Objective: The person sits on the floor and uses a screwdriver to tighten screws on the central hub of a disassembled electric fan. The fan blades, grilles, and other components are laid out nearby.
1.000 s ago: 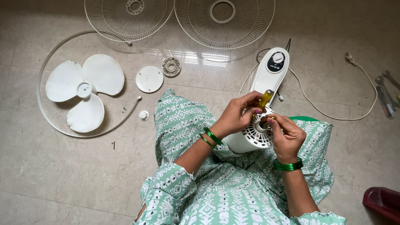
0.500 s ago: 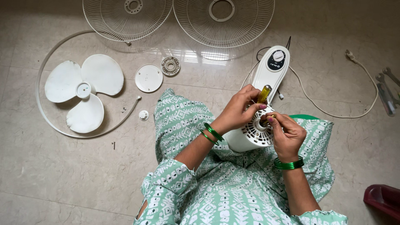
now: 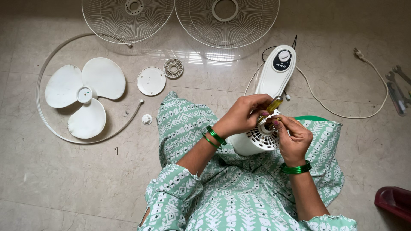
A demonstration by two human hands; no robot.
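The person sits on the floor (image 3: 64, 179) with the fan body (image 3: 267, 92) across the lap; the left hand (image 3: 244, 114) is closed around a yellow screwdriver (image 3: 274, 104), and the right hand (image 3: 293, 137) pinches at the motor grille (image 3: 262, 137). The body looks like stiff, smooth plastic, rather heavy at the motor end, so I would grip it there. The blade (image 3: 83, 96) and two guards (image 3: 128, 15) lie far left.

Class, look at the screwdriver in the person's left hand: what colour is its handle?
Clear yellow. The screwdriver handle shows best in the head view, poking out of the left hand.
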